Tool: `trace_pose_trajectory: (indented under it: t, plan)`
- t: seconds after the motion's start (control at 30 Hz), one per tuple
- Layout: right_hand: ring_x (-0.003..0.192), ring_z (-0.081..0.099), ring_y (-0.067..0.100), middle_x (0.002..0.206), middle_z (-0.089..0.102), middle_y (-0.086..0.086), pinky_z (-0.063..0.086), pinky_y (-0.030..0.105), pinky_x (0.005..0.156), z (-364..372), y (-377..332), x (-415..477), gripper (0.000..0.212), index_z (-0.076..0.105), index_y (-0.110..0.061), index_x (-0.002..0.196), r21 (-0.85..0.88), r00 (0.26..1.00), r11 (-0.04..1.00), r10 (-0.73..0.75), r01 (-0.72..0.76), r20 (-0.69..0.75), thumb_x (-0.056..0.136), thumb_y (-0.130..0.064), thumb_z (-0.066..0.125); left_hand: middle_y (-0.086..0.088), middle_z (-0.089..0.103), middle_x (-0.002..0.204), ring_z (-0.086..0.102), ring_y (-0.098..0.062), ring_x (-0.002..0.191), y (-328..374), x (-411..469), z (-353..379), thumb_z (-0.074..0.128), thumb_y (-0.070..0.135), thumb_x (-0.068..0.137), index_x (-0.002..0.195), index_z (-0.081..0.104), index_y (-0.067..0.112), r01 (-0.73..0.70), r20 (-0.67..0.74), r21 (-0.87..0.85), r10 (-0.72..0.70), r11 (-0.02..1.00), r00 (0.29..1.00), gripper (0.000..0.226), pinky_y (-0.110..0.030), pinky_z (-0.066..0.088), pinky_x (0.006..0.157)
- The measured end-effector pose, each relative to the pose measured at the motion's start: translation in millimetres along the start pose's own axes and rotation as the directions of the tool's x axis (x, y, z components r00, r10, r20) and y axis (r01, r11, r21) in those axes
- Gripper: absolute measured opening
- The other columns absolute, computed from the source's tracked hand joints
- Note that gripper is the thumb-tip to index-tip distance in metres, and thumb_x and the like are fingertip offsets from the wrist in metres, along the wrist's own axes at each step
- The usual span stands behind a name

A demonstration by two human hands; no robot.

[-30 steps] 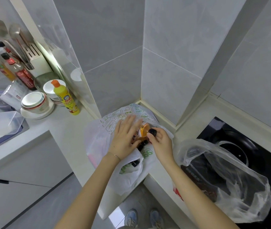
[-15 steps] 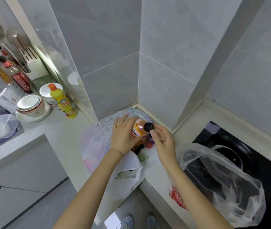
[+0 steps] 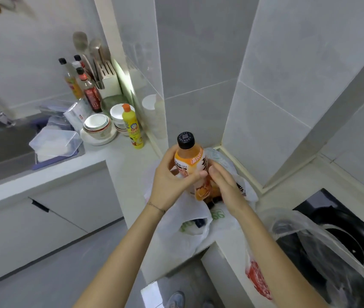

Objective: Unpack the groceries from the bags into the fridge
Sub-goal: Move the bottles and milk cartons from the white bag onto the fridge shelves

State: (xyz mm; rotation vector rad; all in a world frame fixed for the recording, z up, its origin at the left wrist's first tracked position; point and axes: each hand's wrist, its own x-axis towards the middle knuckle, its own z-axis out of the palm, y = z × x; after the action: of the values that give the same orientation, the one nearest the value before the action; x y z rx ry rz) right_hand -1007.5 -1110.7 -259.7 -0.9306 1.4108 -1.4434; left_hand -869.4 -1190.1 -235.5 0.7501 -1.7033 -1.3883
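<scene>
An orange drink bottle (image 3: 191, 162) with a black cap stands upright above the white grocery bag (image 3: 183, 232) on the counter corner. My left hand (image 3: 172, 183) grips the bottle around its label, thumb across the front. On the bottle's right side rests my right hand (image 3: 225, 185), fingers lightly curled against it. More dark items show inside the white bag below the bottle. A clear plastic bag (image 3: 323, 263) with a red print lies on the counter to the right. The fridge is not in view.
A black stove (image 3: 354, 223) sits under the clear bag. Left along the counter stand a yellow dish-soap bottle (image 3: 132, 127), stacked bowls (image 3: 97, 127), sauce bottles (image 3: 87, 87), a knife block (image 3: 107, 78) and a plastic container (image 3: 54, 145) by the sink. Tiled walls close the corner.
The bottle came up out of the white bag and turned upright. My right hand moved from its cap down to its side. The view swung left, showing more of the sink.
</scene>
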Motion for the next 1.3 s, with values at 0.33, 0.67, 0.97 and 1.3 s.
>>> trace_pose_trajectory:
  t: [0.33,0.67,0.97,1.3]
  plan:
    - [0.111,0.061,0.008,0.118,0.065,-0.008,0.052,0.03,0.094,80.9,38.2,7.8,0.051,0.053,-0.024,0.127,-0.287,0.959,0.958,0.104,-0.025,0.263,0.082,-0.011,0.073,0.012,0.066,0.107,0.064,-0.008,0.102,-25.2,-50.4,-73.7,0.087,0.03,0.064,0.116,0.057,0.027,0.139,-0.215,0.067,-0.122,0.988,0.969,0.06,-0.019,0.051,0.083]
    - [0.091,0.062,0.015,0.098,0.065,0.001,0.045,0.007,0.065,121.4,105.6,-1.6,0.035,0.056,-0.014,0.112,-0.498,0.934,0.863,0.239,-0.078,0.267,0.08,-0.004,0.066,0.002,0.064,0.102,0.064,-0.008,0.09,-99.7,-101.4,-88.8,0.089,0.011,0.061,0.112,0.049,0.02,0.369,-0.282,0.14,-0.32,0.919,0.904,0.065,-0.028,0.055,0.078]
    - [0.121,0.052,0.021,0.128,0.059,0.004,0.043,0.036,0.103,90.2,129.4,-2.5,0.058,0.052,-0.015,0.135,-0.68,0.963,0.728,0.111,0.09,0.247,0.081,-0.012,0.073,0.008,0.061,0.1,0.059,0.006,0.083,-139.0,-122.2,-85.3,0.085,0.001,0.064,0.115,0.046,0.011,0.449,-0.317,0.141,-0.389,0.882,0.865,0.065,-0.011,0.048,0.073]
    - [0.137,0.027,0.029,0.147,0.035,0.01,0.023,0.036,0.111,33.1,132.3,-6.3,0.057,0.039,-0.01,0.142,-0.642,0.969,0.745,0.028,-0.182,-0.244,0.092,-0.025,0.061,0.002,0.057,0.111,0.06,-0.022,0.107,-146.8,-115.4,-87.3,0.084,0.004,0.066,0.116,0.038,0.024,0.427,-0.248,0.137,-0.387,0.894,0.888,0.07,-0.036,0.052,0.09]
